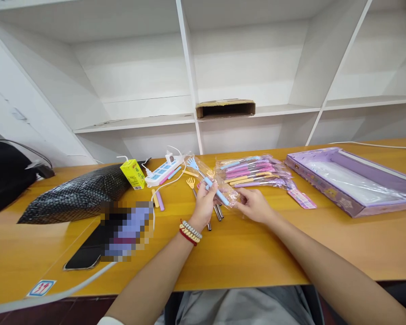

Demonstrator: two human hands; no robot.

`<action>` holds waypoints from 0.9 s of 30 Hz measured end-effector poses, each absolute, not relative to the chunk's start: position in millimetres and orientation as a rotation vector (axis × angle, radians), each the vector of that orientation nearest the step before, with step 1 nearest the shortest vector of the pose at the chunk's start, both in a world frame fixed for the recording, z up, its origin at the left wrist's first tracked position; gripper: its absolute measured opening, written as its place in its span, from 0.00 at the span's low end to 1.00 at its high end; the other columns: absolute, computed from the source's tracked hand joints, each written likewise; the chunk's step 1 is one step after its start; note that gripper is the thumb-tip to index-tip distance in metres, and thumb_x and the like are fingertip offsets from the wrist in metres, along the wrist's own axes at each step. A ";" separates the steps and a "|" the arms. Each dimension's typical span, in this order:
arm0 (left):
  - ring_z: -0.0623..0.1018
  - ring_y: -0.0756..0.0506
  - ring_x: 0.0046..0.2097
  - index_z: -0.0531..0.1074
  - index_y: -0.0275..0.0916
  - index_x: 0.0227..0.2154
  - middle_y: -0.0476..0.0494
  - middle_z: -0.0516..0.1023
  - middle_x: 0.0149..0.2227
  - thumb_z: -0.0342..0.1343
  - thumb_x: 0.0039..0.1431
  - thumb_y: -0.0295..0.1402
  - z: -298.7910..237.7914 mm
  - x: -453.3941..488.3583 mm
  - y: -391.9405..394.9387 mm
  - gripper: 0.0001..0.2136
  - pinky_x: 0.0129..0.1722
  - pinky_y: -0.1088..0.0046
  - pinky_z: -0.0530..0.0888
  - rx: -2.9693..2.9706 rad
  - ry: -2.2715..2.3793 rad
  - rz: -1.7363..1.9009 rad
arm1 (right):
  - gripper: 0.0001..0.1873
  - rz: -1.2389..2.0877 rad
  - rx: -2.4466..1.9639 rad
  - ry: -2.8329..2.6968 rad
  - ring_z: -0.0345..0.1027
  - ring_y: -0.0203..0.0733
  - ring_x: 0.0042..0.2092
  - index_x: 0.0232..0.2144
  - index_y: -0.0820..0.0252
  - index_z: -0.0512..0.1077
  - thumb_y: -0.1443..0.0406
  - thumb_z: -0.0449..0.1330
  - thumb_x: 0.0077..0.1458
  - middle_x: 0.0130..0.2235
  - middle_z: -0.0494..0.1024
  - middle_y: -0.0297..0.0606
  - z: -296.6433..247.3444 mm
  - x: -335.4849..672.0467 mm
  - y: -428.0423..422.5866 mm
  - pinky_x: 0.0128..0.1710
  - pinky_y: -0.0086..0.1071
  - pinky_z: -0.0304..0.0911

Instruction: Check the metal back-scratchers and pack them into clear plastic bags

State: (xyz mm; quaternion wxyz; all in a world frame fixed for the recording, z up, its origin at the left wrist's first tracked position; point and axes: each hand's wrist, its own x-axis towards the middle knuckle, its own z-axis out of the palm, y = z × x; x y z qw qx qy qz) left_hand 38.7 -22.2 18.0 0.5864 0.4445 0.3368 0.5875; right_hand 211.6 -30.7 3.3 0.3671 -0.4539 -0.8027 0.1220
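My left hand pinches a blue telescopic back scratcher with a small claw head, still in its clear plastic sleeve. My right hand grips the lower end of that clear sleeve. Both hands hover just above the wooden table. Under them lie a yellow claw scratcher and a few metal rods. Behind my right hand sits a pile of packaged scratchers in blue, pink, yellow and purple.
A purple box lid lies at the right. A white power strip, a yellow drink carton, a black mesh bag and a phone sit at the left. White shelves with a cardboard box stand behind.
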 end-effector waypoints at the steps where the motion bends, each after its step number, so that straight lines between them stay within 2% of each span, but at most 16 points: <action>1: 0.74 0.50 0.25 0.62 0.39 0.41 0.50 0.73 0.27 0.59 0.49 0.41 18.3 38.5 -22.3 0.19 0.23 0.75 0.72 1.036 0.783 1.360 | 0.21 0.312 -1.166 -2.072 0.57 0.33 0.22 0.35 0.62 0.70 0.50 0.55 0.51 0.20 0.67 0.32 3.8 211.4 -30.9 0.24 0.26 0.51; 5: 0.74 0.51 0.26 0.62 0.39 0.41 0.50 0.72 0.28 0.60 0.48 0.39 19.8 37.2 -22.9 0.20 0.23 0.77 0.71 1.046 0.773 1.312 | 0.21 0.306 -1.150 -2.110 0.54 0.31 0.22 0.26 0.62 0.67 0.49 0.54 0.51 0.20 0.65 0.32 4.8 209.6 -31.7 0.24 0.26 0.49; 9: 0.75 0.50 0.28 0.62 0.39 0.42 0.49 0.72 0.29 0.61 0.46 0.38 20.8 37.1 -22.7 0.21 0.23 0.76 0.72 1.040 0.770 1.287 | 0.21 0.306 -1.139 -2.124 0.55 0.31 0.23 0.29 0.62 0.68 0.49 0.55 0.50 0.20 0.65 0.31 4.9 208.7 -32.3 0.24 0.25 0.48; 12: 0.75 0.50 0.28 0.63 0.39 0.43 0.50 0.72 0.29 0.62 0.45 0.37 21.3 37.9 -22.6 0.22 0.24 0.76 0.72 1.024 0.786 1.306 | 0.21 0.299 -1.133 -2.126 0.53 0.31 0.22 0.27 0.62 0.69 0.48 0.56 0.50 0.20 0.64 0.31 6.7 208.8 -33.2 0.24 0.25 0.48; 14: 0.75 0.50 0.29 0.63 0.39 0.43 0.50 0.71 0.29 0.63 0.44 0.37 21.6 38.3 -22.6 0.23 0.25 0.77 0.73 1.012 0.791 1.310 | 0.21 0.312 -1.123 -2.130 0.54 0.31 0.23 0.31 0.61 0.70 0.49 0.56 0.49 0.21 0.65 0.31 8.7 209.2 -33.8 0.24 0.25 0.48; 17: 0.75 0.50 0.28 0.63 0.39 0.43 0.50 0.72 0.29 0.63 0.43 0.37 22.3 37.8 -22.8 0.24 0.25 0.76 0.73 1.006 0.770 1.276 | 0.24 0.386 -1.104 -2.129 0.57 0.33 0.24 0.44 0.59 0.68 0.50 0.57 0.50 0.22 0.67 0.30 11.2 209.9 -34.6 0.25 0.25 0.51; 18: 0.75 0.50 0.27 0.63 0.39 0.43 0.50 0.72 0.29 0.63 0.43 0.37 22.8 37.4 -22.8 0.23 0.24 0.75 0.73 1.013 0.760 1.274 | 0.24 0.419 -1.097 -2.128 0.58 0.33 0.24 0.45 0.59 0.67 0.51 0.56 0.51 0.22 0.68 0.30 11.6 210.0 -34.9 0.25 0.25 0.51; 21: 0.75 0.50 0.27 0.64 0.39 0.40 0.49 0.73 0.29 0.62 0.44 0.38 24.9 36.1 -22.8 0.20 0.24 0.75 0.73 1.056 0.754 1.323 | 0.17 0.565 -1.052 -2.153 0.59 0.32 0.23 0.36 0.61 0.70 0.53 0.54 0.54 0.22 0.69 0.31 10.9 209.5 -35.8 0.24 0.25 0.52; 23: 0.75 0.49 0.27 0.64 0.39 0.38 0.49 0.73 0.28 0.63 0.44 0.38 26.3 35.5 -22.7 0.19 0.24 0.75 0.73 1.085 0.774 1.343 | 0.16 0.699 -0.997 -2.181 0.61 0.32 0.24 0.31 0.61 0.70 0.54 0.52 0.55 0.23 0.71 0.31 9.2 208.6 -36.4 0.25 0.25 0.54; 25: 0.75 0.50 0.25 0.64 0.38 0.37 0.49 0.74 0.28 0.62 0.44 0.38 27.0 35.0 -22.3 0.18 0.22 0.75 0.72 1.112 0.801 1.336 | 0.16 0.800 -0.948 -2.161 0.63 0.33 0.24 0.37 0.61 0.70 0.55 0.52 0.56 0.25 0.72 0.32 7.6 208.3 -36.9 0.25 0.26 0.57; 27: 0.73 0.50 0.22 0.64 0.39 0.36 0.49 0.74 0.27 0.61 0.45 0.39 26.7 34.0 -21.0 0.17 0.20 0.75 0.71 1.114 0.849 1.344 | 0.23 0.810 -0.917 -2.064 0.64 0.33 0.25 0.51 0.60 0.62 0.56 0.53 0.55 0.30 0.73 0.35 7.3 209.3 -37.2 0.26 0.27 0.59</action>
